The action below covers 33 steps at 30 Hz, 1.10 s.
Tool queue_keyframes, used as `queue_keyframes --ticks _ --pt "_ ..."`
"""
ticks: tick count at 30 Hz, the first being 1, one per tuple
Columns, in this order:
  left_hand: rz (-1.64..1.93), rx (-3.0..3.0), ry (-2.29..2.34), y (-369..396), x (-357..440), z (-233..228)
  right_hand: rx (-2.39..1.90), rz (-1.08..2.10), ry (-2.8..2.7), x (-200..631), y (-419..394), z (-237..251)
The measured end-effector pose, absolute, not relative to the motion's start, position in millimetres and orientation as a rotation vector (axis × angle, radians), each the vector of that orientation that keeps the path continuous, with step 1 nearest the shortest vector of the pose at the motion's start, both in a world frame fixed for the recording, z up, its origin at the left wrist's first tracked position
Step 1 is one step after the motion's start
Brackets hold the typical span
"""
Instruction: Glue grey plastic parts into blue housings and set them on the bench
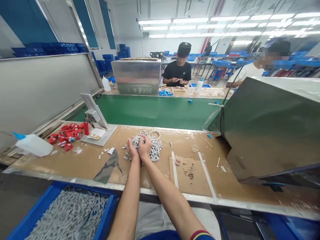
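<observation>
Both hands, left (132,149) and right (145,147), are curling loosely side by side, cupping grey parts (153,148) from the pile lying mid-counter (82,165). Bare counter is lying open left of the pile; a taped card (197,181) is sitting just right, near the front edge.

Fluorescent-lit factory hall (225,23), green conveyor (155,111)

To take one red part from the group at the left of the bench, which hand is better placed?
Probably the left hand. Both hands rest together on the grey pile, but the red parts lie to its left, so the right hand would have to cross over.
</observation>
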State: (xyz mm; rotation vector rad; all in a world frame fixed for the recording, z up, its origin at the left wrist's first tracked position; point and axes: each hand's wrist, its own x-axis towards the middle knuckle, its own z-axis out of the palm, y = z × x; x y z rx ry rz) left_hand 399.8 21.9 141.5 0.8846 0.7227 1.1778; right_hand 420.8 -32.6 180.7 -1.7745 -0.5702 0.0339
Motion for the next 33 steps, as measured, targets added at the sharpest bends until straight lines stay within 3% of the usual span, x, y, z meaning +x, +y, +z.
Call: queue_keyframes --ticks 12,26,33 --pt "1.413 1.303 0.98 1 413 140 -2.022 0.183 -0.792 462 -43 196" --pt "1.269 1.802 0.965 10 386 138 -2.472 0.509 -1.258 578 -57 194" --pt "1.224 1.962 0.933 24 372 123 -2.59 0.661 -1.504 589 -67 183"
